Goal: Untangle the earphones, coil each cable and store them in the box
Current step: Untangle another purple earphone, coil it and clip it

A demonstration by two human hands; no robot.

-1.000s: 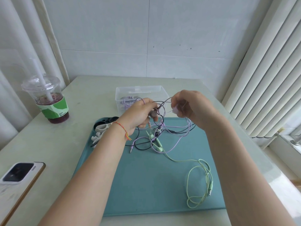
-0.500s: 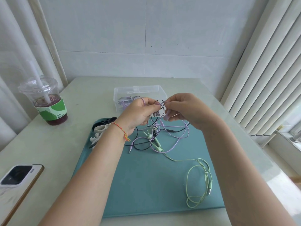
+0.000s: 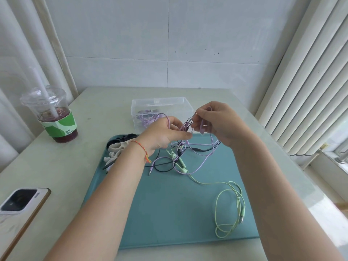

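Earphones (image 3: 185, 147) tangled purple, black and green, lifted between both hands, left hand (image 3: 162, 135) and right hand (image 3: 216, 123) each pinching cable loops, rest trailing onto teal mat (image 3: 169, 204) below, clear box (image 3: 162, 108) just beyond them.

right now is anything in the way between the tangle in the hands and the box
Nothing visible blocks the path. The box stands open just behind the hands, with a coiled purple cable already inside. What holds things up is the tangle itself: purple and black cables gripped by the left hand and right hand stay knotted with the green cable.
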